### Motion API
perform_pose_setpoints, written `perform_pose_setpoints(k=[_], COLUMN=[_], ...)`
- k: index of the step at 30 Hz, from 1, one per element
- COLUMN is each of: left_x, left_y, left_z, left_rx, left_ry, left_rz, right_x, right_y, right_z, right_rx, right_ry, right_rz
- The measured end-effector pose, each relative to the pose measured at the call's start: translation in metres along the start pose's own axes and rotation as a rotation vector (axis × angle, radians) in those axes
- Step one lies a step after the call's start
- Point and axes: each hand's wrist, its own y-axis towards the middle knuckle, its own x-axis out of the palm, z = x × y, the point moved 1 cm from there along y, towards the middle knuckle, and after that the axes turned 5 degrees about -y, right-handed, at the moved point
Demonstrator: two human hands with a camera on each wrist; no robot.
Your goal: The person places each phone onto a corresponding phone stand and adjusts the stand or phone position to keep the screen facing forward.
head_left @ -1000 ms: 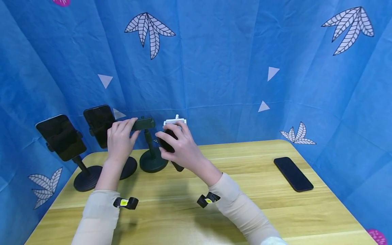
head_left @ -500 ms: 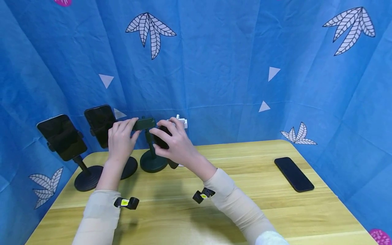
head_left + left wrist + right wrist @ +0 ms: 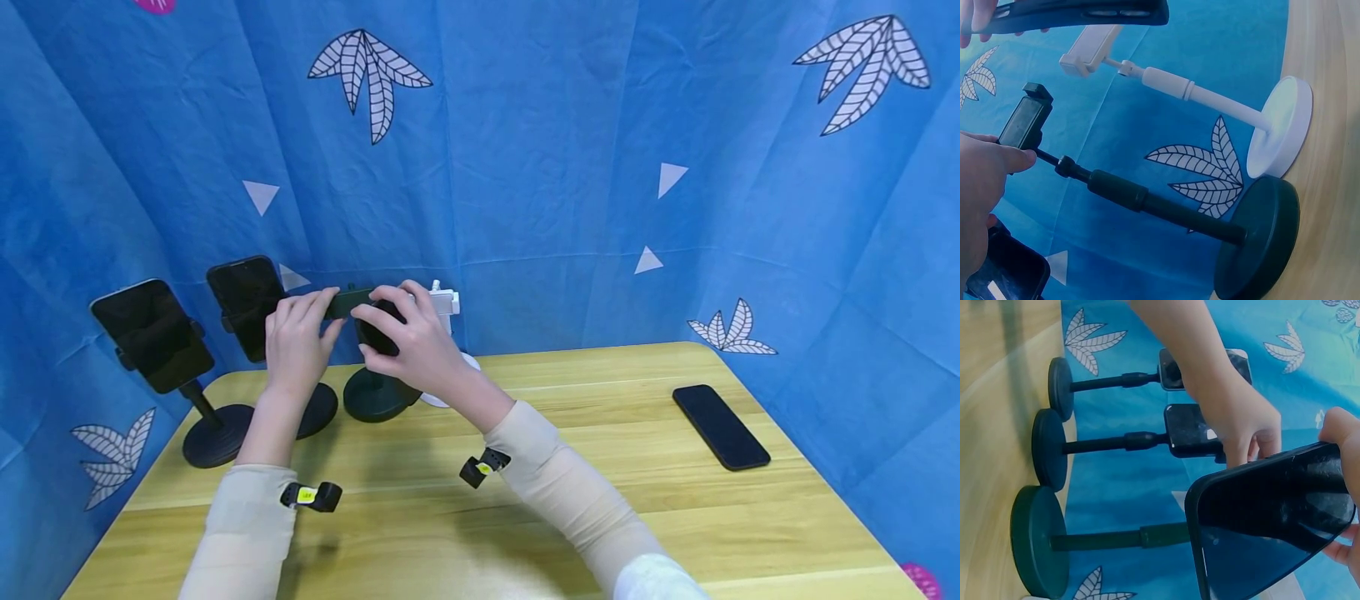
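Observation:
My left hand (image 3: 295, 342) pinches the left end of the clamp on a dark green phone stand (image 3: 1116, 190), whose round base rests on the table. In my right hand (image 3: 420, 342) a black phone (image 3: 1266, 515) is gripped by its edges, off the table. It stands tilted just in front of the green stand and hides part of its pole in the head view. The left wrist view shows the clamp without a phone in it, and the phone's edge close by. Whether phone and clamp touch, I cannot tell.
Two black stands, each bearing a phone, are at the left: an outer phone (image 3: 153, 333) and an inner phone (image 3: 247, 296). Behind my right hand is a white phone stand (image 3: 1166, 81). Another phone (image 3: 722, 427) lies flat on the wooden table (image 3: 600, 500) at the right.
My right hand has carried the black phone leftward, from before the white stand to before the green one. My left hand has kept its place on the clamp.

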Motion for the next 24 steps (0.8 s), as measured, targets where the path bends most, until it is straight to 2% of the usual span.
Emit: perform_pose_setpoints(k=[8,24], left_x=[-0.001,0.0], left_y=[0.0,-0.001], left_z=[-0.001,-0.002], left_rx=[0.002,-0.009], left_ry=[-0.001,-0.008], left_rz=[0.008,-0.011], right_x=[0.009,0.022], right_y=[0.006,0.016], right_z=[-0.001,0.001], right_rx=[0.046,0.074], right_ry=[-0.002,0.013], right_rz=[-0.019,-0.037])
